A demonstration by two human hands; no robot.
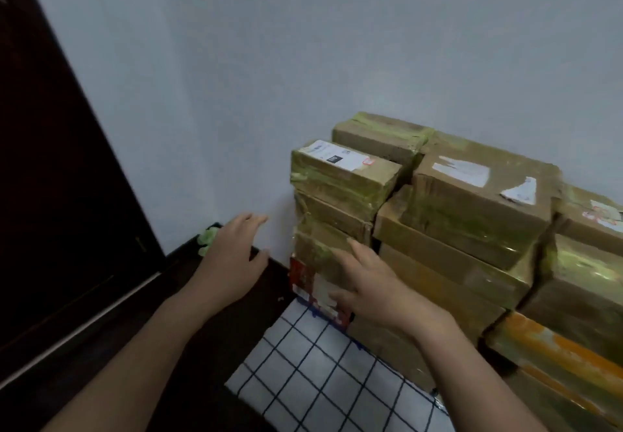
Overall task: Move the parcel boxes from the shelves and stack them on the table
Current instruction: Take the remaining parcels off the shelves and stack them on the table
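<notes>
Motion blur throughout: the label (340,154) on the top left parcel box (340,182) and the torn labels (462,170) on the big box (478,206) are unreadable. The green thing (207,241) is half hidden behind the left hand (232,253), so it can't be identified. The right hand (367,283) covers part of the red-and-white box (312,283) and the blur leaves contact unclear; the right-edge box (593,219) and orange-taped box (556,354) are cut off by the frame, both forearms by the bottom edge, and the dark door (50,162) at left.
</notes>
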